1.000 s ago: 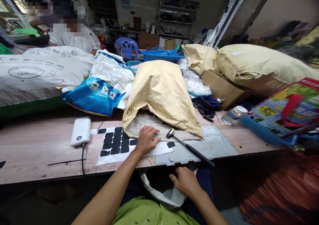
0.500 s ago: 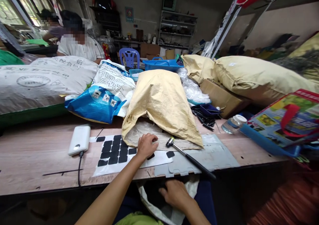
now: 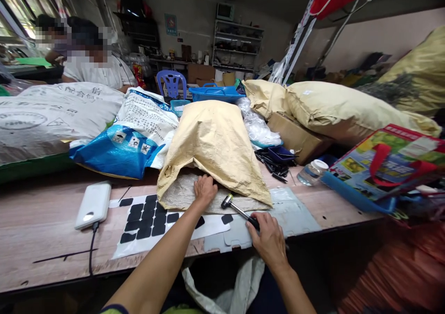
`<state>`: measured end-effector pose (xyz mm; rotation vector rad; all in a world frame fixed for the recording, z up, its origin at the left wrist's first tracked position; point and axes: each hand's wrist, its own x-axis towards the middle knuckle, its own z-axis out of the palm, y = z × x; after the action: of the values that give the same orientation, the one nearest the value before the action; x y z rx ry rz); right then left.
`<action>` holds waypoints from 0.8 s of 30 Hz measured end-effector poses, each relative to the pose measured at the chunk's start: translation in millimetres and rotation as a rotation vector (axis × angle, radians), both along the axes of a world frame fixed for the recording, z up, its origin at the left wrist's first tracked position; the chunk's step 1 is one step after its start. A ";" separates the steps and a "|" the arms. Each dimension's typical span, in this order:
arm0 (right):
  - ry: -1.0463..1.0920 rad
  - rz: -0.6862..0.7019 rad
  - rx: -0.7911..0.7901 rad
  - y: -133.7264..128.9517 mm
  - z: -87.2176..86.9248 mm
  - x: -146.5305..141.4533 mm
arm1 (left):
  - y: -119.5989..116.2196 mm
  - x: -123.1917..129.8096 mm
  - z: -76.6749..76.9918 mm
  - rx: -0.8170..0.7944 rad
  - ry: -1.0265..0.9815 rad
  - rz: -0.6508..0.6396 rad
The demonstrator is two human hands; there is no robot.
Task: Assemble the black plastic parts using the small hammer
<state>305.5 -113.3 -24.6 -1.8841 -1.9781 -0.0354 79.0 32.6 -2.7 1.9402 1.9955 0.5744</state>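
A tan woven sack lies on the table with its mouth facing me. My left hand reaches into that mouth, its fingertips bent down and hidden, so whether it grips anything does not show. Just right of it rests the small head of a hammer, whose black handle points toward me. My right hand is wrapped over the handle at the table's front edge. A white sheet with black rounded-square pads lies left of my left hand, partly under my forearm. Grey sheeting lies under the hammer.
A white power bank with a cable sits at left. Beyond are a blue-and-white sack and a large white sack. At right stand a clear jar and a blue tray with a colourful bag. Two people sit at back left.
My right hand has come up from below the table edge onto the hammer's handle. My left hand has moved slightly deeper into the sack's mouth. The view has shifted a little.
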 end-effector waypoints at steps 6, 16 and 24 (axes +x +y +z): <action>-0.036 -0.020 -0.014 2.6 1.4 -4.9 | -51.4 -60.3 -6.2 0.051 -0.071 -0.221; 0.248 -0.029 0.027 -6.2 8.4 -17.6 | -93.2 -65.5 -24.2 0.125 -0.188 -0.382; 0.564 0.141 -0.170 -42.3 19.2 -54.4 | -90.4 -65.3 -19.9 0.026 -0.203 -0.419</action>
<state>251.1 -155.5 -5.5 -1.6063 -1.7433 0.6497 13.7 -57.9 -22.5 2.1342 1.4109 0.6549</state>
